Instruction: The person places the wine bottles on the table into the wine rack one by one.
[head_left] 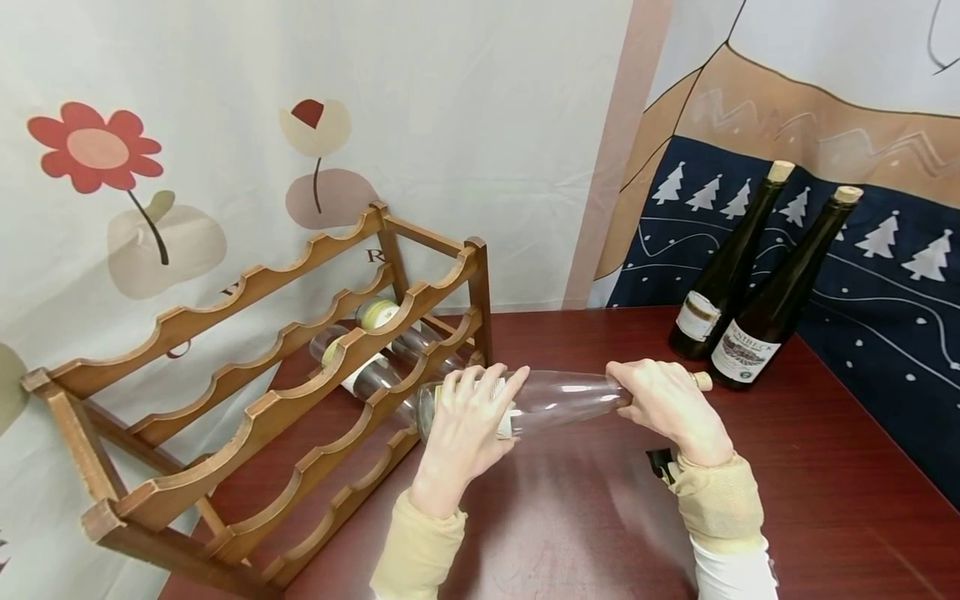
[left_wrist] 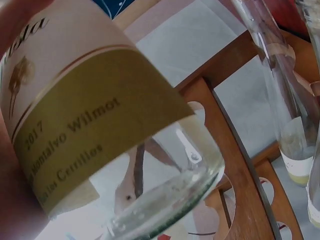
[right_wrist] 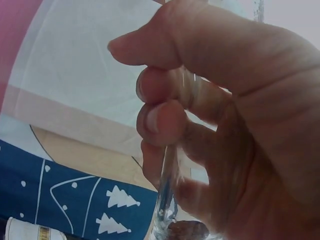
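- Fingers (head_left: pixel 512 387) of the left hand (head_left: pixel 471 425) are wrapped over the bottle (head_left: pixel 566 398) at its label (left_wrist: pixel 85 100).
- On the right hand (head_left: pixel 670 402) I see them curled firmly round the neck, with the cork (head_left: pixel 702 381) sticking out on the far right.
- I have the bottle slung between both hands, above the counter (head_left: pixel 585 533); its long axis runs crosswise and roughly level, base left, cork right.
- What I would steer by is base against rack (head_left: pixel 262 417): the base points left at the rack's right-hand part, and the left hand is the nearer of the two. From the head view the base overlaps the rails; I cannot tell whether glass touches wood.
- Two clear bottles (head_left: pixel 367 371) lie in the rack, labelled ends toward the back, their axes at a slant to the held one, so I judge it would need turning to match them.
- Beyond the cork, well apart from the rack, two dark bottles (head_left: pixel 789 279) stand on the counter.
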